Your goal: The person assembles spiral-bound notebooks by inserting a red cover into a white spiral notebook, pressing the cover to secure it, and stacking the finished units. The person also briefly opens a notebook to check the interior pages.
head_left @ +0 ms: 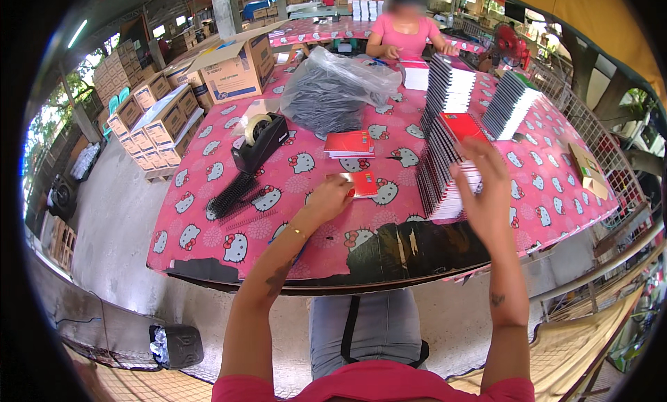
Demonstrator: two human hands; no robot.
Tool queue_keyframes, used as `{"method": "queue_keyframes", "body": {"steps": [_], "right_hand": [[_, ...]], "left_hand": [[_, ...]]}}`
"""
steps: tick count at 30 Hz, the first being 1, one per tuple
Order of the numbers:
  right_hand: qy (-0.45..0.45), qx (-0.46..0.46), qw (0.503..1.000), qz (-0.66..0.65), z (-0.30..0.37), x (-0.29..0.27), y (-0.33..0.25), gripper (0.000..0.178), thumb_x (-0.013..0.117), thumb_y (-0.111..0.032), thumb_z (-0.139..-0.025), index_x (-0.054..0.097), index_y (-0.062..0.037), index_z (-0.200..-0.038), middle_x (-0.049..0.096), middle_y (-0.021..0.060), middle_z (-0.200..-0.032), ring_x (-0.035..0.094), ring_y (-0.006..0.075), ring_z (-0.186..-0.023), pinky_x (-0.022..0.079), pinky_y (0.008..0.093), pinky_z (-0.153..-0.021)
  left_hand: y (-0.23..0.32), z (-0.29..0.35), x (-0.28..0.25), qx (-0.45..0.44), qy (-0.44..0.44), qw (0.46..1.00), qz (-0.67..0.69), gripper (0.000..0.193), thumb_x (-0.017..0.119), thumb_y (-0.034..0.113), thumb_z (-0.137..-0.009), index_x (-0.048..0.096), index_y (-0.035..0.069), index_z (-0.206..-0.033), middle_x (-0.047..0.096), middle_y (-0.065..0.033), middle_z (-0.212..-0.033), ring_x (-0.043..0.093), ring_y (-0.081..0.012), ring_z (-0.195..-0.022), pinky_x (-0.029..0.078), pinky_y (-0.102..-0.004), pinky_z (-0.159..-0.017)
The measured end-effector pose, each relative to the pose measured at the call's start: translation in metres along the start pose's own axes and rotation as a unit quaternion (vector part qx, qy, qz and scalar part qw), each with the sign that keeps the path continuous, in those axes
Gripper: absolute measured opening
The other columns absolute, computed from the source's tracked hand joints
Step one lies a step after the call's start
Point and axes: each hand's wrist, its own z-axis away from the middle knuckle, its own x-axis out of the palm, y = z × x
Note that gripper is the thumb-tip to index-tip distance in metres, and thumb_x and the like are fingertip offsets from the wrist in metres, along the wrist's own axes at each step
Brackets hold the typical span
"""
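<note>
My left hand [328,196] rests on the pink patterned table [229,194], its fingers on the left edge of a small red notebook [363,184]. My right hand [481,187] is raised with fingers spread over the near end of a long leaning row of spiral-bound notebooks [445,152]; one red cover [462,126] lies on top. I cannot tell whether the fingers touch the row. A small stack of red notebooks [349,144] lies farther out on the table.
A black tape dispenser [259,144] and black spiral bindings [231,194] lie to my left. A bag of black coils [333,89], an open cardboard box [236,70], more notebook rows [511,103] and a person in pink [405,34] are beyond. Boxes [156,117] stack at left.
</note>
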Motion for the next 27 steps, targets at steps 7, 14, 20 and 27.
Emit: {"method": "queue_keyframes", "body": {"steps": [7, 14, 20, 27], "right_hand": [[-0.136, 0.076, 0.971, -0.182, 0.095, 0.03, -0.005, 0.039, 0.077, -0.012, -0.082, 0.068, -0.0051, -0.119, 0.063, 0.0164, -0.122, 0.062, 0.0344, -0.111, 0.048, 0.0432, -0.096], [-0.191, 0.224, 0.911, -0.288, 0.179, 0.108, 0.012, 0.043, 0.08, -0.004, -0.079, 0.062, -0.0028, -0.118, 0.067, 0.0155, -0.109, 0.066, 0.0268, -0.096, 0.051, 0.0332, -0.086], [-0.182, 0.239, 0.897, -0.324, 0.161, 0.1, -0.012, 0.045, 0.077, 0.001, -0.08, 0.055, -0.0025, -0.12, 0.068, 0.0126, -0.104, 0.066, 0.0205, -0.089, 0.052, 0.0307, -0.083], [-0.153, 0.314, 0.798, -0.491, 0.186, 0.132, -0.003, 0.048, 0.074, 0.007, -0.082, 0.046, -0.0061, -0.119, 0.059, 0.0095, -0.113, 0.059, 0.013, -0.101, 0.049, 0.0257, -0.088]], "left_hand": [[0.02, -0.009, -0.018, 0.0, -0.08, 0.996, -0.044, 0.027, 0.057, 0.011, -0.089, 0.059, 0.002, -0.114, 0.067, -0.0168, -0.104, 0.067, -0.0332, -0.095, 0.055, -0.044, -0.081], [0.119, 0.032, -0.06, 0.084, 0.067, 0.994, 0.033, 0.033, 0.063, 0.009, -0.077, 0.061, 0.003, -0.109, 0.066, -0.0149, -0.104, 0.063, -0.0339, -0.101, 0.05, -0.0467, -0.089], [-0.038, 0.137, -0.086, -0.314, 0.035, 0.928, -0.197, 0.019, 0.066, 0.008, -0.083, 0.062, 0.003, -0.101, 0.064, -0.0142, -0.096, 0.063, -0.0357, -0.096, 0.052, -0.0464, -0.088], [0.044, 0.105, -0.092, -0.291, 0.233, 0.928, -0.02, 0.014, 0.057, 0.007, -0.096, 0.057, 0.002, -0.109, 0.064, -0.0182, -0.097, 0.064, -0.0369, -0.089, 0.05, -0.0462, -0.077]]}}
